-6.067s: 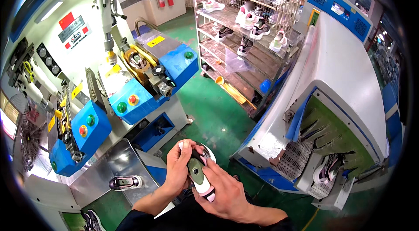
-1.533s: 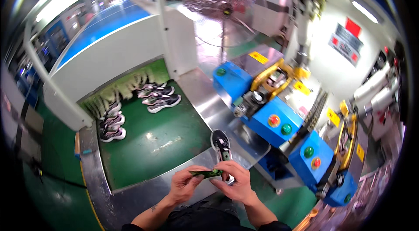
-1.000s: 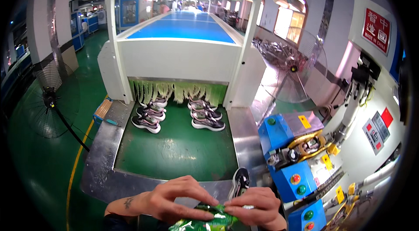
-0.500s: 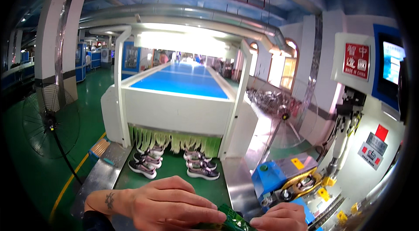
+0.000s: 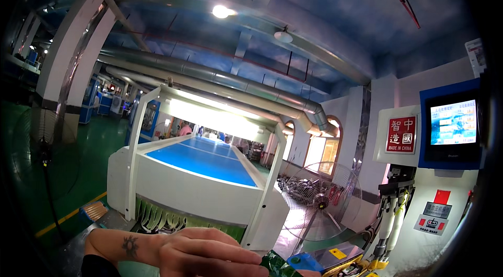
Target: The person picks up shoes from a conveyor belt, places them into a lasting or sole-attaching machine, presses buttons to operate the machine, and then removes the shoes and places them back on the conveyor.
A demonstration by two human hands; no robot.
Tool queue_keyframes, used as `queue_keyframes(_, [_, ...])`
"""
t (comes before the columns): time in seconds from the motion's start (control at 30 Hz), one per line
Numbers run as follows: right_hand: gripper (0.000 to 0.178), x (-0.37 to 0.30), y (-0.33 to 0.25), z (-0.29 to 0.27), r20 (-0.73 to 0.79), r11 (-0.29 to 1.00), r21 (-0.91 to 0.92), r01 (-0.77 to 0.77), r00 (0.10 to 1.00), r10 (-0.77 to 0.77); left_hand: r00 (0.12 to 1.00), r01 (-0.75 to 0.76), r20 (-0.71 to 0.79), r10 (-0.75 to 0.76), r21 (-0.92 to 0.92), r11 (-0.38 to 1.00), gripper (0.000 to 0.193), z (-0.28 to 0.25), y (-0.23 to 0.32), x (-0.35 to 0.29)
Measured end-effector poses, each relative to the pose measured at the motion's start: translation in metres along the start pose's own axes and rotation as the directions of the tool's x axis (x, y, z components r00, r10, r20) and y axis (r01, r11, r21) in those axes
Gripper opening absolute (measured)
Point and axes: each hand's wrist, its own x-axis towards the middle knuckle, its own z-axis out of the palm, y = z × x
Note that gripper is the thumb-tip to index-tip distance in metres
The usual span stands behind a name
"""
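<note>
My left hand [image 5: 209, 253] reaches in from the lower left, back of the hand up, fingers closed on a shiny green packet [image 5: 276, 263]. Only part of the packet shows, and its contents cannot be made out. Just a sliver of my right hand [image 5: 310, 273] shows at the bottom edge, against the packet's right end; its other fingers are out of the picture. Behind my left hand stands a white conveyor machine [image 5: 194, 188] with a blue top panel [image 5: 204, 159] and a pale green strip curtain [image 5: 175, 219] across its opening.
A floor fan [image 5: 320, 201] stands right of the conveyor, before a heap of dark items [image 5: 301, 185]. Close on the right is a machine with a lit screen [image 5: 453, 122] and a blue-and-yellow work head [image 5: 335, 258]. Another fan [image 5: 44, 143] stands at left.
The view has tilted up and turned, so my hands sit lower in it and the right one is mostly cut off. The shoes below the curtain no longer show. The packet remains between my hands.
</note>
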Motion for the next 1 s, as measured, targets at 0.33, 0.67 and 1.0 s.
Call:
queue_keyframes(0.33, [0.015, -0.018, 0.024, 0.019, 0.047, 0.998, -0.047, -0.049, 0.998, 0.051, 0.996, -0.049, 0.072, 0.046, 0.037, 0.998, 0.029, 0.001, 0.003, 0.016])
queue_keyframes(0.67, [0.013, -0.005, 0.004, 0.007, -0.021, 0.999, 0.014, 0.047, 0.999, -0.047, 0.998, -0.064, 0.005, 0.065, -0.066, 0.996, 0.022, 0.015, 0.001, 0.027])
queue_keyframes(1.0, [0.011, -0.004, -0.003, 0.014, -0.144, 0.968, -0.023, 0.25, 0.957, -0.25, 0.999, 0.034, 0.011, -0.033, -0.238, 0.971, 0.025, 0.018, -0.004, 0.028])
